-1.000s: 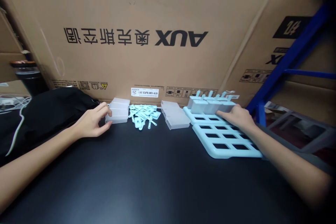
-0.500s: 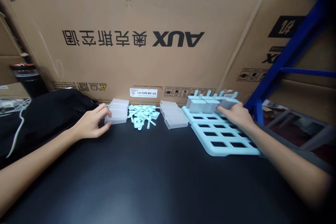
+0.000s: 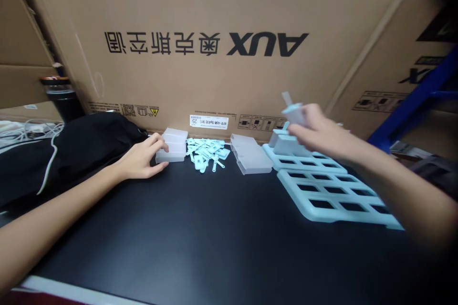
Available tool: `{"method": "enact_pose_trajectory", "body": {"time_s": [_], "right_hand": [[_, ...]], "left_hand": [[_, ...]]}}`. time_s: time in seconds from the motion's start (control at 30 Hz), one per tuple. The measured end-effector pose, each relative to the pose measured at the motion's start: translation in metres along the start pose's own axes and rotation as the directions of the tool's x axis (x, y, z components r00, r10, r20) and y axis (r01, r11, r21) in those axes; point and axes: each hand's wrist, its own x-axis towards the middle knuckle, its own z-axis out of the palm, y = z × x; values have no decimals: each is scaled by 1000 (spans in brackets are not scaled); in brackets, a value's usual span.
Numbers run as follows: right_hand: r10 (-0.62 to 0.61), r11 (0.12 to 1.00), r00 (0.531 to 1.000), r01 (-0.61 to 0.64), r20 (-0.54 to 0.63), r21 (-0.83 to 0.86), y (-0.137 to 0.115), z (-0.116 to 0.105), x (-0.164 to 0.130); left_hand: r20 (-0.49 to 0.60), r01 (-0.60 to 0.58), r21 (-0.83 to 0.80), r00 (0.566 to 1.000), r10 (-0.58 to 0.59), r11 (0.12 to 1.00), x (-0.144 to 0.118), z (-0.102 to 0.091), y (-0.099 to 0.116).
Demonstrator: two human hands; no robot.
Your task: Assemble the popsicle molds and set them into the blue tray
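My right hand (image 3: 318,133) grips a translucent popsicle mold (image 3: 295,113) with a light-blue lid, its stick pointing up and left, raised above a light-blue rack (image 3: 311,214). Other lidded molds (image 3: 288,144) stand in the rack's back row, partly hidden behind the hand. On the left, my left hand (image 3: 145,157) rests on the table with fingers curved and apart, holding nothing. Its fingertips are at the edge of a stack of translucent molds (image 3: 171,145); whether they touch it I cannot tell. A pile of light-blue stick lids (image 3: 205,152) lies right of that stack.
More translucent molds (image 3: 250,155) lie between the lid pile and the rack on the black table (image 3: 200,228). A large cardboard box (image 3: 179,81) walls off the back. Black cloth (image 3: 96,145) and a dark bottle (image 3: 62,97) are at the left, a blue metal frame (image 3: 411,109) at the right.
My right hand has lifted one lidded mold up and left out of the rack's back row. The left hand stays by the mold stack. The whole view has shifted somewhat.
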Motion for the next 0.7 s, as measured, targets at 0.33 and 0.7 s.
{"method": "enact_pose_trajectory", "body": {"time_s": [0.33,0.7], "right_hand": [[-271,887,876,388,398,-250,-77,22,48],[-271,862,899,386,343,-330,-105,48,58]], "left_hand": [[40,74,-38,997,-72,997,1,4,-7],[31,74,-78,997,-72,994,1,8,-9]]}}
